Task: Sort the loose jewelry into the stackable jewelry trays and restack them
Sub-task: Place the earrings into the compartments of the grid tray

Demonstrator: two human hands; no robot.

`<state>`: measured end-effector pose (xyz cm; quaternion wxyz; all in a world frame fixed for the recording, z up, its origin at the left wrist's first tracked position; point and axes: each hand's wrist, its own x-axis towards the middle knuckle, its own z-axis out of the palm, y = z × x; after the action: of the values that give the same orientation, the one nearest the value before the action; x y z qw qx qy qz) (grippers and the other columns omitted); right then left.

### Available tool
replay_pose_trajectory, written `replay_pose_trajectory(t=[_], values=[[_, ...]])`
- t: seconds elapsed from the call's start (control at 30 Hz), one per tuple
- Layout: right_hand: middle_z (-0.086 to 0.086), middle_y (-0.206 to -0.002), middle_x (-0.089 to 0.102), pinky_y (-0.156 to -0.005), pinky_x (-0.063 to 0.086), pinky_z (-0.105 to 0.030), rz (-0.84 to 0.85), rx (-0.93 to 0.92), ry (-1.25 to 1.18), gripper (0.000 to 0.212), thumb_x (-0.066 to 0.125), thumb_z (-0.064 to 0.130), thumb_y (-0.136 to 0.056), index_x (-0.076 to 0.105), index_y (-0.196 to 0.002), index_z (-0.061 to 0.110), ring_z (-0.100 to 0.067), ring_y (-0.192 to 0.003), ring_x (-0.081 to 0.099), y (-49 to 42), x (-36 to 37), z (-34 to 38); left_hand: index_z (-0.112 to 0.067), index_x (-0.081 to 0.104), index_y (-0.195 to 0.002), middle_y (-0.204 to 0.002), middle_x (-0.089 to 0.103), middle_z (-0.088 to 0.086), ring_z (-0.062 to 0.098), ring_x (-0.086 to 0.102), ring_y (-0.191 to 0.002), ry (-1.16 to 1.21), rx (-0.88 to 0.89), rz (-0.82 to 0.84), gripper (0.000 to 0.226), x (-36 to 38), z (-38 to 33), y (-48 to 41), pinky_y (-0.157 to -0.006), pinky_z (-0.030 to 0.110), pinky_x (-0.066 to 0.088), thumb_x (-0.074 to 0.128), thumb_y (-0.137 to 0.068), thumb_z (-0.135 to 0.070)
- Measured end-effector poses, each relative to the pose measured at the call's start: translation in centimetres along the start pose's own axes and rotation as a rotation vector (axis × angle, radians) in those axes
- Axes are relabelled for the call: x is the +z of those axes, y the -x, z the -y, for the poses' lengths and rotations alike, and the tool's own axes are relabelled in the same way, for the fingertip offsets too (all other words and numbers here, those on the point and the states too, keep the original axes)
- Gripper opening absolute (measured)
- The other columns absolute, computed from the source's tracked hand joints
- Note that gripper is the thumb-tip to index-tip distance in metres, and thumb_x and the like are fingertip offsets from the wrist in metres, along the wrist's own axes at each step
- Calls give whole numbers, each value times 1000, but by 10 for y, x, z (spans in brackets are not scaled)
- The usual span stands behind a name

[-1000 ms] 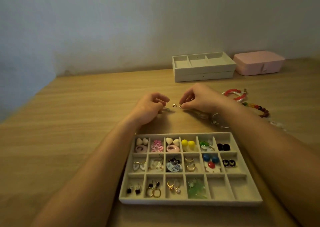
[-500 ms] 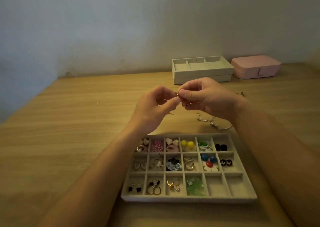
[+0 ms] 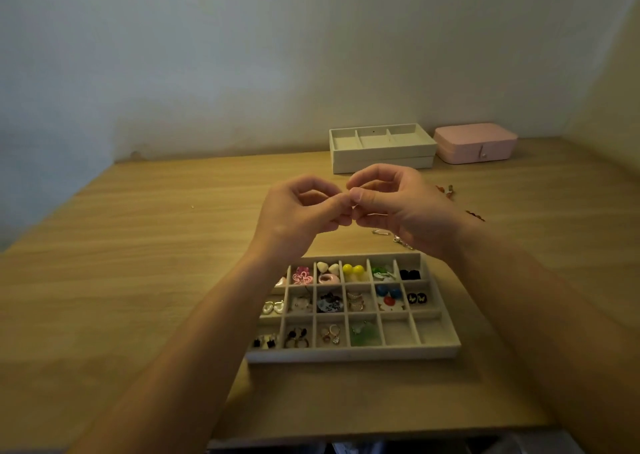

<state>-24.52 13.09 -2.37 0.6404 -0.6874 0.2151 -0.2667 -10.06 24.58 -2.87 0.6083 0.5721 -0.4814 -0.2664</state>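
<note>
Both hands raised over the worktop [image 3: 138,245], just beyond the far edge of the compartment tray [image 3: 353,353]. Left hand [image 3: 301,211] and right hand [image 3: 401,207] with fingertips meeting, thumb and forefinger of each pinching one small piece [image 3: 349,197] — mostly hidden by the fingertips, kind not tellable. Other fingers curled in.

Compartment tray square to the near worktop edge, close to it; three rows of six, most holding earrings and beads. Bare lining in the two right compartments of the near row.

Stacked trays [image 3: 381,162] at the back against the wall [image 3: 311,55], the top one open with three divisions. Pink box [image 3: 474,143] just beside them on the right, lid down.

Loose beads [image 3: 446,190] on the worktop right of the right hand; silver bits [image 3: 381,232] under the right wrist, near the tray's far right corner.

Open room — wide bare wood left of the hands out to the left edge, plus a strip between the compartment tray and the stacked trays.
</note>
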Motion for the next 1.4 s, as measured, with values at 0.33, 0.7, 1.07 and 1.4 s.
replay_pose_trajectory(t=[0.33,0.7,1.07,1.4], values=[[1,-88,75,-71,61,-27,-6,-197,422,11,72,11,-92,77,-99,16,-15,-83,71,33,4,22,0,71,-105,-98,75,21,24,76,-86,312,-263,126,16,-1,-21,32,-61,17,59,66,-92,-8],[7,-83,71,-63,51,-11,190,-42,797,11,72,11,-91,75,-91,21,3,-75,66,59,2,36,-10,67,-104,-95,78,10,23,74,-88,76,-365,100,12,11,-13,59,-74,31,58,65,-96,-19],[5,-86,74,-73,59,-21,257,84,864,13,82,13,-82,76,-86,23,-7,-83,70,82,-6,-8,-14,74,-86,-76,77,-1,19,73,-78,-349,-171,39,1,17,11,73,-77,38,58,72,-86,-15],[11,-77,73,-69,62,-28,220,39,987,15,81,15,-81,74,-82,28,-1,-74,69,90,5,-19,-15,75,-86,-74,76,-1,8,71,-73,-305,-132,1,1,22,21,71,-72,27,53,73,-86,-15]])
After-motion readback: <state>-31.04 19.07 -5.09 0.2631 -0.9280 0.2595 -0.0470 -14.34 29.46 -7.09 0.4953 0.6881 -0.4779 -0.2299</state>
